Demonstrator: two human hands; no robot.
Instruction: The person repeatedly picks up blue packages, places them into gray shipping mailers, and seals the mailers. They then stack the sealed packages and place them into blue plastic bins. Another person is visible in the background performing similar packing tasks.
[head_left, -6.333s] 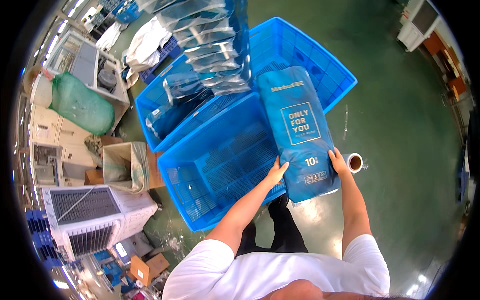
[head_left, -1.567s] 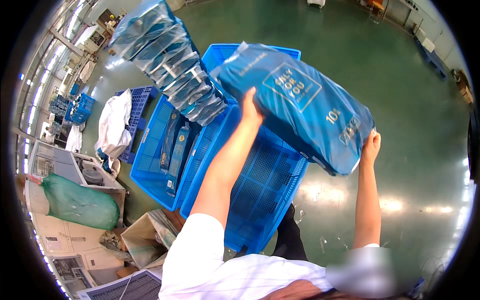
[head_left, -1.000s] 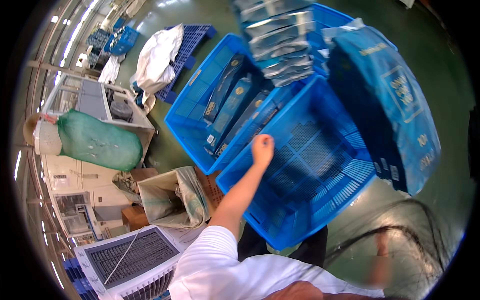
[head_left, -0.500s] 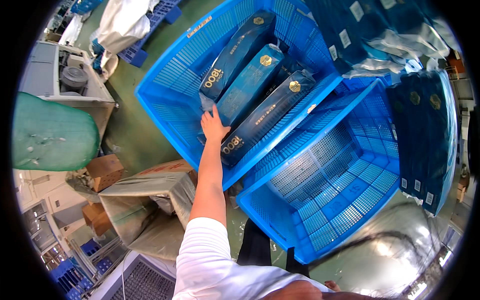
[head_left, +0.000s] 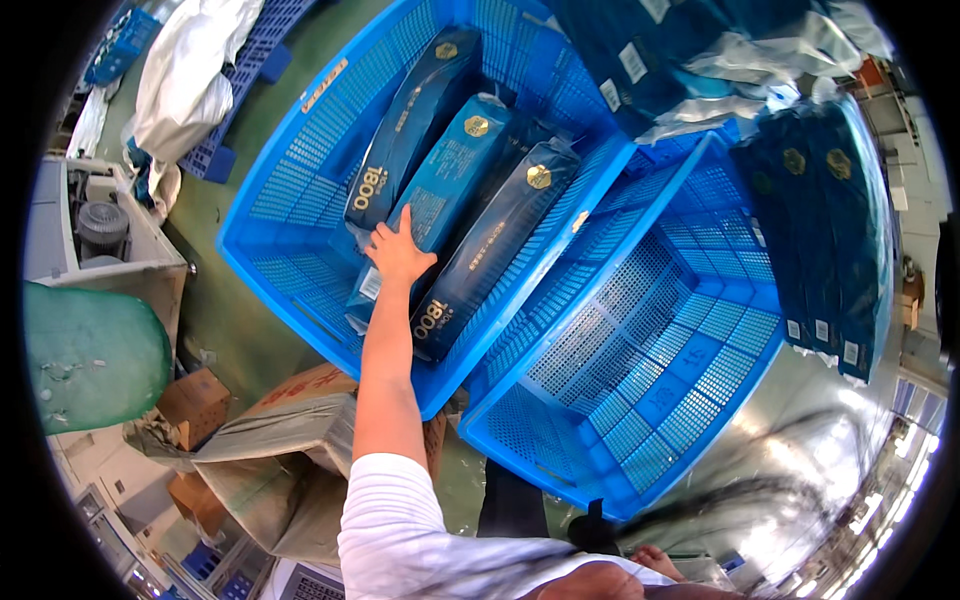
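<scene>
Fingers spread and thumb apart, my left hand [head_left: 400, 256] lies on the near end of a teal plastic-wrapped pack [head_left: 446, 172]. A white label shows beside my wrist. The teal pack lies lengthwise between a dark blue pack [head_left: 410, 125] on its left and another dark blue pack [head_left: 498, 240] on its right, all long and with gold emblems. More dark wrapping shows between the teal and right packs. These packs sit in a blue perforated plastic basket [head_left: 290, 150]. At the lower edge, a small patch of skin may be my right hand [head_left: 655, 562]; its fingers are unclear.
A second blue basket [head_left: 690, 350] stands against the first, its floor grid showing. Stacked dark blue packs [head_left: 825, 230] in clear film rise at right and far right. Cardboard boxes [head_left: 195, 405], a rumpled grey sheet-covered carton [head_left: 290, 470], a green rounded cover [head_left: 95, 355] and a machine stand left.
The view has shifted, moving the baskets left in the picture. My left hand has come from the packs' near ends onto the teal pack, and a white label shows by the wrist.
</scene>
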